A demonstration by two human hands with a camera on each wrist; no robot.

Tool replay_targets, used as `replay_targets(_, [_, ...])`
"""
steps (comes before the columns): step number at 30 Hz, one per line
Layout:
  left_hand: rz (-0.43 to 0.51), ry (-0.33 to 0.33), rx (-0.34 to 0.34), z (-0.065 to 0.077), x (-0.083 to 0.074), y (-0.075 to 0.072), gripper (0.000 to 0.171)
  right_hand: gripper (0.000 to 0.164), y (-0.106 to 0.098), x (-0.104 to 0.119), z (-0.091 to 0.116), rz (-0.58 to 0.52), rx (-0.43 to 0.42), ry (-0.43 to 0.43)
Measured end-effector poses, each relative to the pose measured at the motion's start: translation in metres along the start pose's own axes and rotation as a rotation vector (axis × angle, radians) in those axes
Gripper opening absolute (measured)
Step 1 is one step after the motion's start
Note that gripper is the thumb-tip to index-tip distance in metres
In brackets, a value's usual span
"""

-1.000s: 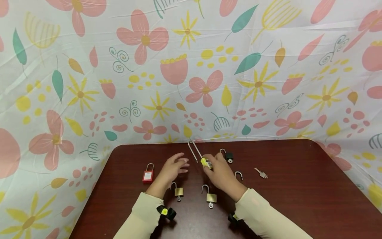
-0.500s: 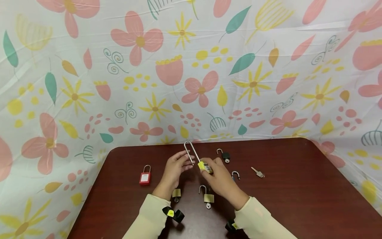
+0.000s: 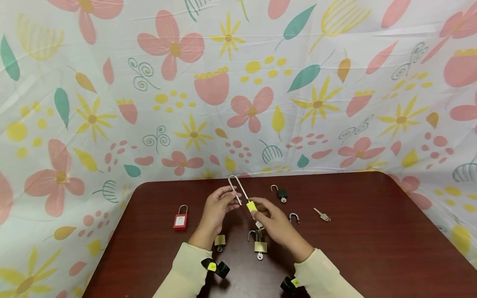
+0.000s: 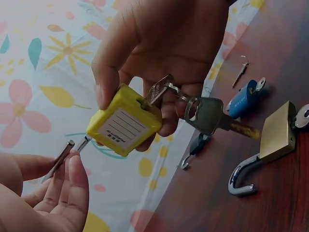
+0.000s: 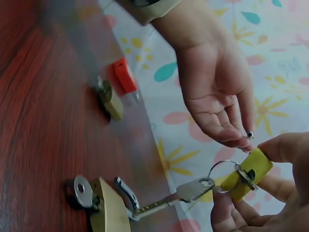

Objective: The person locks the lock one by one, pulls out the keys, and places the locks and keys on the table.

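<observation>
My right hand [image 3: 277, 221] grips the yellow body of a long-shackle padlock [image 4: 126, 121], held up above the table. Its shackle [image 3: 244, 187] is unlatched, one leg in the body and the other free. My left hand [image 3: 216, 209] pinches that free leg between thumb and fingers, its end showing beside them in the left wrist view. A key [image 5: 247, 178] sits in the keyhole at the body's bottom end. From its ring hangs a second key [image 4: 210, 116]. A white printed label faces the left wrist camera.
Open brass padlocks [image 3: 261, 247] with keys in them lie near the hands, one partly behind the left wrist. A red padlock [image 3: 180, 222] lies left, a black one [image 3: 282, 193] at the back. A blue padlock [image 4: 244, 100] and loose key [image 3: 322, 215] lie right.
My left hand has come in from beside the shackle and now pinches its free leg. My right hand has turned the yellow body, so the hanging keys show below it.
</observation>
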State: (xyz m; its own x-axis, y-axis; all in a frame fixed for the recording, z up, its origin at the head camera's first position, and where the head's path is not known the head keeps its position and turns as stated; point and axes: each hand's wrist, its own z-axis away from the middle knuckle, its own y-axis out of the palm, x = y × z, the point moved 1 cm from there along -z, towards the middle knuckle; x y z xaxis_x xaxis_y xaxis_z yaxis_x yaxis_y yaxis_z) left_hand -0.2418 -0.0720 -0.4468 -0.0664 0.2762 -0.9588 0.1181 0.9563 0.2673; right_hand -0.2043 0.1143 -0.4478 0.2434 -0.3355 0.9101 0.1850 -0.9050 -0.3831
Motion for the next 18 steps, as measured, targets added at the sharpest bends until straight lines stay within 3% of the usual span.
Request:
replay_targets(6, [0.004, 0.017, 0.028, 0.002, -0.005, -0.001, 0.026, 0.034, 0.004, -0.002, 0.000, -0.211, 0.000, 0.077])
replay_targets(10, [0.016, 0.011, 0.017, 0.002, -0.007, -0.001, 0.024, 0.038, 0.007, -0.005, 0.000, -0.314, 0.065, 0.135])
replay_targets(14, [0.021, -0.007, 0.006, 0.002, -0.006, -0.001, 0.025, 0.043, 0.011, -0.009, 0.000, -0.397, 0.157, 0.124])
replay_targets(18, [0.016, -0.024, 0.037, 0.002, -0.005, 0.001, 0.026, 0.046, 0.012, -0.011, 0.002, -0.485, 0.207, 0.096])
